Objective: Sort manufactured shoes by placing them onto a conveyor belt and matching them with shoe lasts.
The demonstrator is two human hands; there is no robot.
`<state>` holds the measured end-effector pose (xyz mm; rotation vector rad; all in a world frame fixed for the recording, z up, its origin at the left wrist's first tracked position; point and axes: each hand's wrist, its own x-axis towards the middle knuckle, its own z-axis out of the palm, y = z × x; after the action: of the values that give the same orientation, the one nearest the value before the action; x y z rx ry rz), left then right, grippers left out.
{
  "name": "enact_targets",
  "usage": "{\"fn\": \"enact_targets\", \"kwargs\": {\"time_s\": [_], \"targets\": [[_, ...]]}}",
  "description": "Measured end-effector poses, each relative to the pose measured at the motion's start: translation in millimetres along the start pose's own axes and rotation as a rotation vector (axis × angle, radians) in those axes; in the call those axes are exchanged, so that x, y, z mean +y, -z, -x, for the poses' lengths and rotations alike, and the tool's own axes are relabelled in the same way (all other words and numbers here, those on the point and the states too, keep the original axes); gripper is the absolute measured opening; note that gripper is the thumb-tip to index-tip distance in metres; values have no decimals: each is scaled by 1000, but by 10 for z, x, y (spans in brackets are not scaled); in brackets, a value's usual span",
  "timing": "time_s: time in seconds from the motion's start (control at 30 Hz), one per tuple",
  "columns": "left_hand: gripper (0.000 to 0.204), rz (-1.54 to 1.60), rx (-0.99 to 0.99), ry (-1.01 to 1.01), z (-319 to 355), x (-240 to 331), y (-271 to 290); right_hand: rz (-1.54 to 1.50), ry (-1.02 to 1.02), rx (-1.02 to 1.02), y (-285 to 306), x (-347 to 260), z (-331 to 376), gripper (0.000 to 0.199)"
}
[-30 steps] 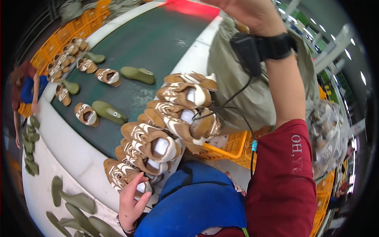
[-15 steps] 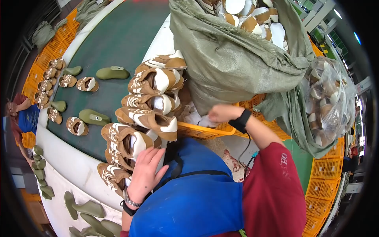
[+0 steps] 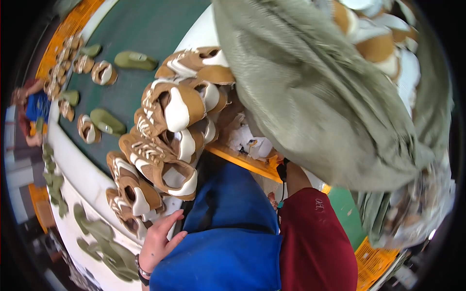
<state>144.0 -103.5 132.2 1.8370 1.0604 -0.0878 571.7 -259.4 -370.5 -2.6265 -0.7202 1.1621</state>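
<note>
Lowered since a moment ago, left hand [image 3: 160, 240] rests open-fingered beside the tan-and-white shoe stack [image 3: 162, 140] at the tabletop [image 3: 73, 160] edge; right hand's grip, under the olive sack [image 3: 315, 97], cannot be told.

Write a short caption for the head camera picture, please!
Left hand rests by stacked tan shoe uppers; the right arm reaches under a big green sack.

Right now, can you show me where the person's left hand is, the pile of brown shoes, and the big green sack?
left hand [image 3: 159, 238], head view, on the back of the hand.
pile of brown shoes [image 3: 167, 140], head view, on a shoe in the middle of the pile.
big green sack [image 3: 315, 97], head view, on its cloth side.
</note>
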Motion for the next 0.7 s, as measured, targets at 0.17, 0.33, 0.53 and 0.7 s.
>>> {"fn": "enact_targets", "kwargs": {"time_s": [0.17,0.33,0.53,0.7], "targets": [[48,-11,62,76,-140,15,-215,-222,-356,-328,-408,309,-511,46],[49,0,80,264,-114,-58,-424,-417,-585,-396,-712,414,-731,53],[49,10,118,325,-30,-73,-534,-964,-463,-316,-836,283,-683,48],[49,30,137,295,91,-17,-466,-772,-391,-386,-308,-20,-628,43]]}}
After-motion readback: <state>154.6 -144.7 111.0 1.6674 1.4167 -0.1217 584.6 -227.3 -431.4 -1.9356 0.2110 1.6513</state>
